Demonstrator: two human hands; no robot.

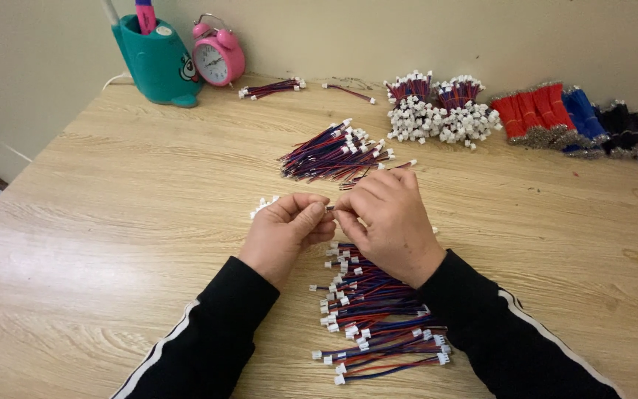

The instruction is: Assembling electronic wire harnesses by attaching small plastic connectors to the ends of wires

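A pale wood-grain table (112, 222) was seen from above, set against a cream wall. Along its far right edge, bundles of cut wire lay side by side: red (529, 114), blue (581, 118) and black (633, 137). Just left of them, two bunches of connector leads (441, 111) were stood with their white plugs massed toward the near side. At the far left a teal pen holder (158, 63) and a pink alarm clock (218, 55) were placed, touching or nearly so. A fanned pile of red-and-blue leads (334, 154) was spread at mid-table, just beyond the hands, and a second, looser pile (374, 318) was laid near the body, between the two black sleeves, partly under the right wrist.

The left hand (286, 233) and right hand (389, 222) were brought together over the table's middle, thumbs and forefingers closed in a pinch on one small wired connector (331, 208). The piece was held between the two sets of fingertips, its long axis running left to right; neither hand was nearer it than the other. A few loose white plugs (262, 205) were left just beyond the left hand's knuckles.
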